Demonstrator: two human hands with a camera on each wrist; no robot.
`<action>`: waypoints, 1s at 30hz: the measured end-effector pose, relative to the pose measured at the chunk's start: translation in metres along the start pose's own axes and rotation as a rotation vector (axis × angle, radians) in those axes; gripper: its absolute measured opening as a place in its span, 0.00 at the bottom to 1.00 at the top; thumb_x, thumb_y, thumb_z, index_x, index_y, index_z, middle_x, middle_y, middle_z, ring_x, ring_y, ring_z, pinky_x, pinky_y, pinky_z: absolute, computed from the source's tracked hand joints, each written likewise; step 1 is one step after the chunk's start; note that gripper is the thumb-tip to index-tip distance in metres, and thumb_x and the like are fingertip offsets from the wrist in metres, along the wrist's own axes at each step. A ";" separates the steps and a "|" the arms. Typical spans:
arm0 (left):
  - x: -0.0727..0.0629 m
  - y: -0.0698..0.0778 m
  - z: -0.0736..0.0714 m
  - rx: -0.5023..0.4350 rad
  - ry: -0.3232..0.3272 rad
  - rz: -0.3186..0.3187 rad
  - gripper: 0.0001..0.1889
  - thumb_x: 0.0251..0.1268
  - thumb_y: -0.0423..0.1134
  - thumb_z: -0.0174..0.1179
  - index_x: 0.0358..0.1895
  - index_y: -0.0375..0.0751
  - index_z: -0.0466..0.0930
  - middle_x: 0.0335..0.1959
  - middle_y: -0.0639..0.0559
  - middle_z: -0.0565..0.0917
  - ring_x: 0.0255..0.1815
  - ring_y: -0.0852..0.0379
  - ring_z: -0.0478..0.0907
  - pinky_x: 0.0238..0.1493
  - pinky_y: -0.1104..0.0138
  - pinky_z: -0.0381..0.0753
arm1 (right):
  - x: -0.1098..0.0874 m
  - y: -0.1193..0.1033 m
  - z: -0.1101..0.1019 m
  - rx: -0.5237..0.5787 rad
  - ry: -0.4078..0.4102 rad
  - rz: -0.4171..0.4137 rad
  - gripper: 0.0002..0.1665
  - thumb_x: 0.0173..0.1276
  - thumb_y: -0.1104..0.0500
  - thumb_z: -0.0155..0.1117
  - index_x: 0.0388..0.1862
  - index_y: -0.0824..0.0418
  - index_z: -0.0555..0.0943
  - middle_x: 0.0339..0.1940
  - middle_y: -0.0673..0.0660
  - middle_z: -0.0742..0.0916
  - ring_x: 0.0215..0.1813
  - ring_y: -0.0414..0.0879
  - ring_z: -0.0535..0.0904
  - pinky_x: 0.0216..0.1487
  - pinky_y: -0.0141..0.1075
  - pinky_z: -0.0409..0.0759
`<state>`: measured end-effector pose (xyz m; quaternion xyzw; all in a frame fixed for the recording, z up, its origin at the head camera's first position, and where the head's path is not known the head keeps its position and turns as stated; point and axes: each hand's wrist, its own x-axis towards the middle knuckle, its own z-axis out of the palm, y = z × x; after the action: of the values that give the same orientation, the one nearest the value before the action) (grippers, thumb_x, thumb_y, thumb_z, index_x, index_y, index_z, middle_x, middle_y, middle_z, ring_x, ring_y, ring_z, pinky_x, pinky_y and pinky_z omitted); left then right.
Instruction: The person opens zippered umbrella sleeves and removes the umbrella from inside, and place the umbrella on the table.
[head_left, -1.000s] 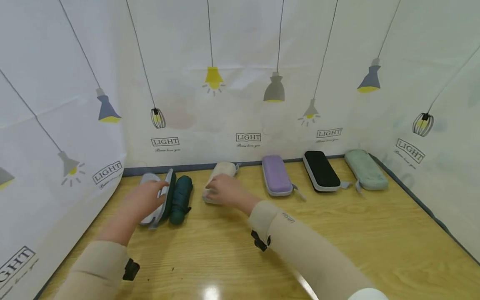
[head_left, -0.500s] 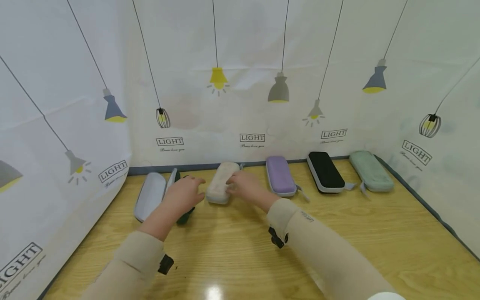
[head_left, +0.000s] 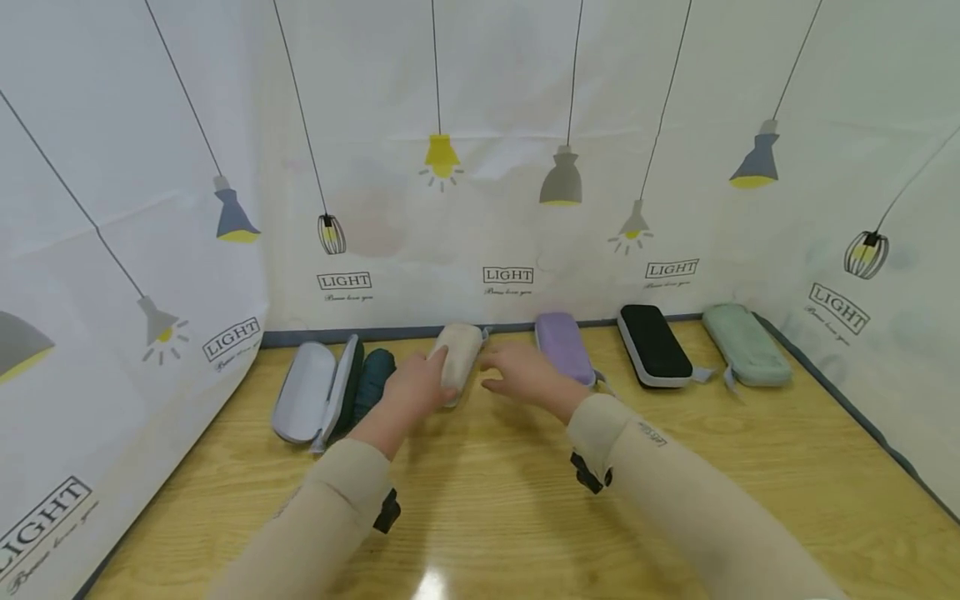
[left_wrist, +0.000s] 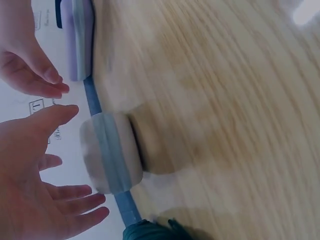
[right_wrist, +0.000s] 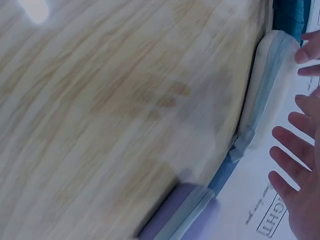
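Note:
A cream zippered case (head_left: pixel 459 354) lies on the table near the back wall, with a pale grey zip band (left_wrist: pixel 112 152) round its side. My left hand (head_left: pixel 412 385) is at its left side, thumb and fingers spread around it in the left wrist view. To the right of the case hovers my right hand (head_left: pixel 528 375), its fingers (right_wrist: pixel 295 145) loosely spread and holding nothing. A dark green folded umbrella (head_left: pixel 377 371) lies left of the cream case, partly behind my left hand. Beside it stands an unzipped dark green case (head_left: pixel 303 392) with a pale grey lining.
Further right, a purple case (head_left: pixel 561 346), a black case (head_left: pixel 655 343) and a pale green case (head_left: pixel 745 343) lie in a row along the back edge. A white backdrop (head_left: pixel 510 233) printed with lamps surrounds the wooden table (head_left: pixel 510 517) at the back and sides.
My left hand has moved right, from the unzipped case across the umbrella to the cream case. My right hand has come off the cream case and shifted to its right.

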<state>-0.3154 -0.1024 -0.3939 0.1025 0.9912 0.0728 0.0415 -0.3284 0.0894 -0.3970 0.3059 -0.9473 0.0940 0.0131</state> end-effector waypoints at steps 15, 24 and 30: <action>0.020 0.012 0.022 0.120 0.075 -0.037 0.33 0.64 0.54 0.64 0.59 0.28 0.72 0.49 0.35 0.76 0.53 0.41 0.72 0.58 0.53 0.70 | -0.022 0.014 -0.003 -0.018 -0.039 0.050 0.17 0.68 0.53 0.67 0.51 0.61 0.85 0.48 0.55 0.85 0.52 0.51 0.80 0.56 0.45 0.76; 0.021 0.002 0.018 0.020 0.072 0.018 0.31 0.60 0.48 0.67 0.61 0.31 0.70 0.48 0.37 0.80 0.51 0.41 0.76 0.54 0.53 0.74 | -0.033 0.027 0.002 0.012 -0.024 0.065 0.16 0.67 0.55 0.67 0.50 0.62 0.85 0.47 0.56 0.85 0.51 0.52 0.80 0.55 0.45 0.76; 0.021 -0.003 0.011 -0.086 -0.011 0.026 0.38 0.55 0.42 0.72 0.68 0.37 0.65 0.54 0.38 0.78 0.53 0.43 0.76 0.53 0.54 0.75 | -0.045 0.035 0.006 0.004 -0.013 0.042 0.15 0.68 0.56 0.66 0.48 0.63 0.85 0.45 0.56 0.86 0.49 0.52 0.81 0.53 0.46 0.78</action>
<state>-0.3350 -0.0999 -0.4067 0.1138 0.9855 0.1155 0.0503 -0.3124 0.1424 -0.4129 0.2864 -0.9535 0.0940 0.0046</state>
